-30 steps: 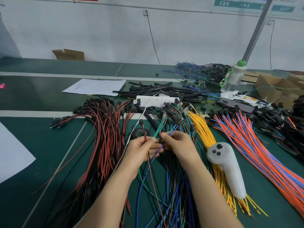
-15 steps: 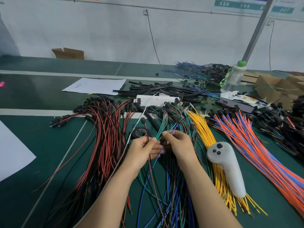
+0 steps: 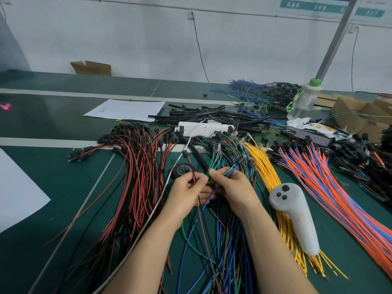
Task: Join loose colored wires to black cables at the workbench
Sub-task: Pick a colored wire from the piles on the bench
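Honestly, loads left: loose coloured wire piles (image 3: 226, 242) everywhere. Left hand (image 3: 187, 190) grip pinches a thin red wire (image 3: 193, 175), right hand (image 3: 234, 187) grip thin blue-green wires (image 3: 229, 172).

Mid-bench: my left hand (image 3: 187, 190) pinching red-black wire (image 3: 192, 174), my right hand (image 3: 231, 187) in green-blue wire tangle (image 3: 224, 240) covering mat.
Left: red-black wire bundle (image 3: 137, 177) blocks; past it, bare green mat (image 3: 70, 183) open up to white sheet (image 3: 17, 192).
Right: yellow wires (image 3: 265, 166), white controller (image 3: 294, 217) lying on them, orange-blue wires (image 3: 331, 187) beyond.
Ahead: tape roll (image 3: 182, 169), power strip (image 3: 201, 128), black cables (image 3: 212, 115) close in.
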Action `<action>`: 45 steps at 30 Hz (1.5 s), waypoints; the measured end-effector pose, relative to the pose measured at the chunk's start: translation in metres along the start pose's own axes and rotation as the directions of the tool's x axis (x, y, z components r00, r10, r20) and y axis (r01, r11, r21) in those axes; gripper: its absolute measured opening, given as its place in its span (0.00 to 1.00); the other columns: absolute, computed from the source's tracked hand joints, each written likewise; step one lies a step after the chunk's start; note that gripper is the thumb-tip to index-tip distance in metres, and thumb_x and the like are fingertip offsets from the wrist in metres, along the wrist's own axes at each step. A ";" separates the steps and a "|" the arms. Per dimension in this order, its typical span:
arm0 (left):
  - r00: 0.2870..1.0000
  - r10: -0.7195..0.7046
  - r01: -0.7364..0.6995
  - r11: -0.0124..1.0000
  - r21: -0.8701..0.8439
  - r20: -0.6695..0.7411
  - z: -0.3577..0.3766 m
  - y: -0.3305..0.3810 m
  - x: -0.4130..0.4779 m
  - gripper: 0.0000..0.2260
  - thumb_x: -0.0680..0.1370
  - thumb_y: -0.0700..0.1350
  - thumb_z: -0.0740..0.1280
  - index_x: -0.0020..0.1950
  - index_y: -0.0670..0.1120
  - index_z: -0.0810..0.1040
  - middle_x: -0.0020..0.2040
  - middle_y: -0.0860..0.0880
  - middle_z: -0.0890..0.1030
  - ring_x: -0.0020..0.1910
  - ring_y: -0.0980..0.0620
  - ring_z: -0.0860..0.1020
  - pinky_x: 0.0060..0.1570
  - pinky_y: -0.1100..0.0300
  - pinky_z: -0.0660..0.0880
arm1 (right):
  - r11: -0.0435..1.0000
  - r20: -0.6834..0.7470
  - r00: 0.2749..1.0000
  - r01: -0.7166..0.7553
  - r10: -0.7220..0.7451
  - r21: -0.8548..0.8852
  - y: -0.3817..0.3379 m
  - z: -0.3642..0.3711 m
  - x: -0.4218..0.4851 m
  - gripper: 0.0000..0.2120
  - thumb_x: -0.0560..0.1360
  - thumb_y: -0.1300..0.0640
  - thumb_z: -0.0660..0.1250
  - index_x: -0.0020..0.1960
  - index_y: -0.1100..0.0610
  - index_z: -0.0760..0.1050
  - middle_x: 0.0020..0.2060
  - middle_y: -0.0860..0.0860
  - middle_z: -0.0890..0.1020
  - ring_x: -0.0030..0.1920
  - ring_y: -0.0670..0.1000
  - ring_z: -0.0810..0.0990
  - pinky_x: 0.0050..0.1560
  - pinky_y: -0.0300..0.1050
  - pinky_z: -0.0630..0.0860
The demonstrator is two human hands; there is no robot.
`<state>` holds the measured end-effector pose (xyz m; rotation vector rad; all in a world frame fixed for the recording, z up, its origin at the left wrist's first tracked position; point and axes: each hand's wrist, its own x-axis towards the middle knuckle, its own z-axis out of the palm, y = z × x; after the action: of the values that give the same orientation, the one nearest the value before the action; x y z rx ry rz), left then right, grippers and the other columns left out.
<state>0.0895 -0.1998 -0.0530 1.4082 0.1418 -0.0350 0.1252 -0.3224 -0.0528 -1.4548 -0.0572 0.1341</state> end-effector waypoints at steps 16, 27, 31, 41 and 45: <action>0.996 0.088 -0.089 0.989 0.117 0.008 0.000 -0.005 0.003 0.08 0.81 0.39 0.60 0.43 0.43 0.74 0.29 0.51 0.81 0.30 0.57 0.80 0.33 0.65 0.77 | 0.995 -0.039 0.999 -0.019 0.023 0.095 0.006 0.005 0.001 0.11 0.76 0.64 0.67 0.37 0.59 0.71 0.26 0.53 0.68 0.28 0.53 0.68 0.34 0.48 0.70; 0.991 0.129 -0.135 0.972 0.193 0.044 0.003 -0.004 0.000 0.07 0.81 0.39 0.59 0.43 0.42 0.71 0.29 0.51 0.79 0.26 0.58 0.77 0.28 0.65 0.75 | 0.995 -0.045 0.999 -0.007 0.002 -0.100 -0.001 0.002 -0.006 0.21 0.75 0.64 0.67 0.25 0.55 0.69 0.22 0.50 0.68 0.27 0.51 0.67 0.37 0.48 0.69; 0.967 0.248 -0.194 0.869 0.456 -0.060 0.000 -0.008 0.004 0.10 0.81 0.44 0.59 0.40 0.47 0.71 0.31 0.51 0.75 0.28 0.56 0.74 0.32 0.60 0.72 | 0.973 -0.080 0.993 0.065 -0.085 -0.223 -0.006 0.008 -0.009 0.12 0.76 0.62 0.67 0.35 0.58 0.71 0.25 0.49 0.70 0.29 0.49 0.68 0.36 0.43 0.68; 0.977 -0.207 0.211 0.959 -0.189 0.042 0.005 0.023 0.015 0.20 0.81 0.57 0.55 0.50 0.44 0.80 0.31 0.48 0.81 0.27 0.54 0.78 0.31 0.62 0.77 | 0.940 0.143 0.986 0.129 -0.087 -0.316 -0.048 0.025 -0.016 0.06 0.77 0.65 0.65 0.53 0.57 0.74 0.42 0.57 0.78 0.40 0.53 0.79 0.44 0.42 0.79; 0.992 -0.127 0.121 0.963 -0.241 -0.009 0.003 0.049 0.012 0.12 0.81 0.50 0.61 0.42 0.45 0.71 0.29 0.50 0.73 0.19 0.60 0.65 0.18 0.69 0.62 | 0.822 0.029 0.980 0.182 -0.198 -0.540 -0.068 0.002 -0.009 0.16 0.78 0.66 0.62 0.65 0.61 0.73 0.59 0.54 0.79 0.59 0.52 0.79 0.65 0.50 0.72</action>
<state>0.1068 -0.1937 -0.0060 1.1563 0.2466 -0.1015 0.1198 -0.3294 0.0156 -2.0091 -0.2328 -0.0774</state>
